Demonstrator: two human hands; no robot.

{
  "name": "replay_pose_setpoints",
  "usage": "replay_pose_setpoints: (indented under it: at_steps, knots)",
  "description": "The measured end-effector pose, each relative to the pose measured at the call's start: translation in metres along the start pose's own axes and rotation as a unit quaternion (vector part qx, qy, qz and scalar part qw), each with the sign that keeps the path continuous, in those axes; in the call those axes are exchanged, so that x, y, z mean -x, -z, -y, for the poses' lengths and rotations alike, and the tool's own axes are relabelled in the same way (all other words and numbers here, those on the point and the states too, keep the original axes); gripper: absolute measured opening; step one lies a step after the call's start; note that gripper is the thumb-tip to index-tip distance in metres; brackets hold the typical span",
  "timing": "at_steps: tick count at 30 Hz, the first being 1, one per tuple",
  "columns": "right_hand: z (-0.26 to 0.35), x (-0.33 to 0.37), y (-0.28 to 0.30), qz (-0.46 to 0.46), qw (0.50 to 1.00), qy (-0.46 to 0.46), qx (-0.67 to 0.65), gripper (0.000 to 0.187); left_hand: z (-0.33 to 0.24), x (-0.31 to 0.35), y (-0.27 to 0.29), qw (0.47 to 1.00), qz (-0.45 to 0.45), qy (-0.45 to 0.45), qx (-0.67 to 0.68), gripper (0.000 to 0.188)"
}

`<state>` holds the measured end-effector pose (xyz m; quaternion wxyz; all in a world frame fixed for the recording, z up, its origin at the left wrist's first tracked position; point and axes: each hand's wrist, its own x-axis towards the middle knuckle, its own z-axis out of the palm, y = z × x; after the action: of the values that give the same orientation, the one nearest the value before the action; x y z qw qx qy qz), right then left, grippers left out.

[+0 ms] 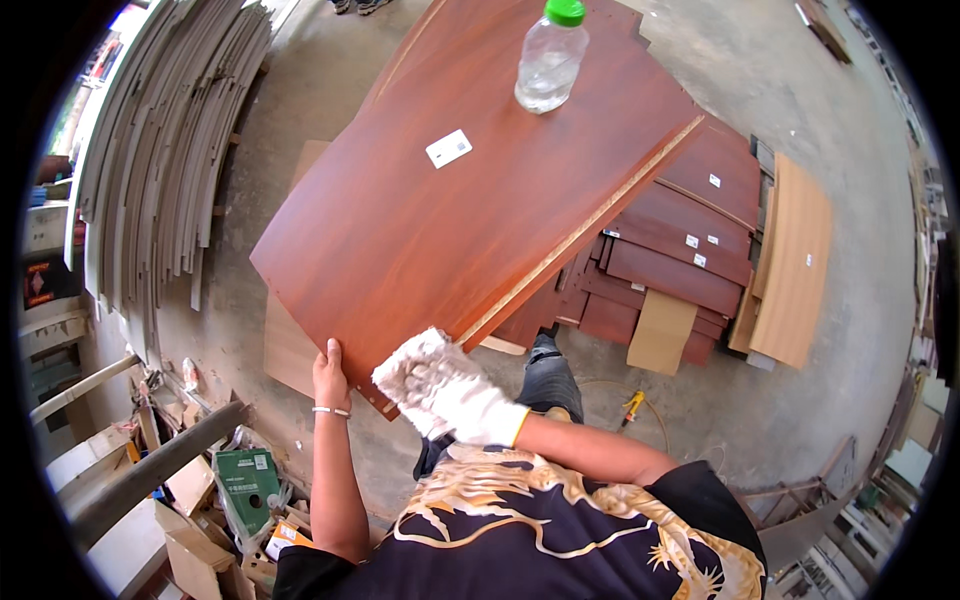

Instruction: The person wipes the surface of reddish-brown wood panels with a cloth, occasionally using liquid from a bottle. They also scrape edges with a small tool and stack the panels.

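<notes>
I see my bare left hand (330, 372) pinching the glossy reddish board (470, 190) at its near edge; my knit-gloved right hand (440, 385) lies beside it, its grip hidden.

Big board (470, 200) is showing reddish wood-grain laminate, smooth w/ slight sheen, pale raw core along its right edge. Far bottle (549, 60): clear plastic, glossy green cap. Right hand (440, 385) is wearing a white knit cloth glove, nubby. Floor (760, 90): rough matt concrete.

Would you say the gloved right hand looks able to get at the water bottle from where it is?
Probably not without stepping closer: the bottle stands at the panel's far end, while the right hand rests at its near edge. Nothing blocks the way.
</notes>
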<state>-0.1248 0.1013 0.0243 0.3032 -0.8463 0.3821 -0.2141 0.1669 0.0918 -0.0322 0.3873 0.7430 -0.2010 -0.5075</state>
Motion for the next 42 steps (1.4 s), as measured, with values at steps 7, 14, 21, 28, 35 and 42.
replay_pose_setpoints:
  at_steps: [7,14,21,28,35,42]
  knots:
    - [-0.120,0.023,0.074,-0.239,0.910,-0.282,0.191,0.023,0.012,-0.014,0.004,0.994,0.049,-0.078,-0.049,0.047]
    - [-0.012,0.015,-0.035,-0.310,0.856,-0.206,-0.359,0.046,0.009,-0.020,0.018,0.991,0.001,-0.021,-0.132,0.047]
    - [-0.223,0.045,0.122,-0.502,0.574,-0.165,-0.625,0.068,-0.010,-0.011,-0.009,0.995,0.027,0.001,-0.097,0.046]
    - [-0.115,0.045,0.023,-0.281,0.874,-0.226,-0.326,0.044,-0.005,-0.010,0.016,0.996,0.001,0.025,-0.091,0.056]
    - [-0.271,0.052,0.167,-0.518,0.518,-0.149,-0.664,0.041,-0.010,-0.003,0.009,0.993,-0.026,0.038,-0.110,0.050]
    - [-0.396,0.071,0.302,-0.346,0.840,-0.419,0.008,0.059,-0.008,-0.009,0.021,0.989,-0.050,0.065,-0.126,0.053]
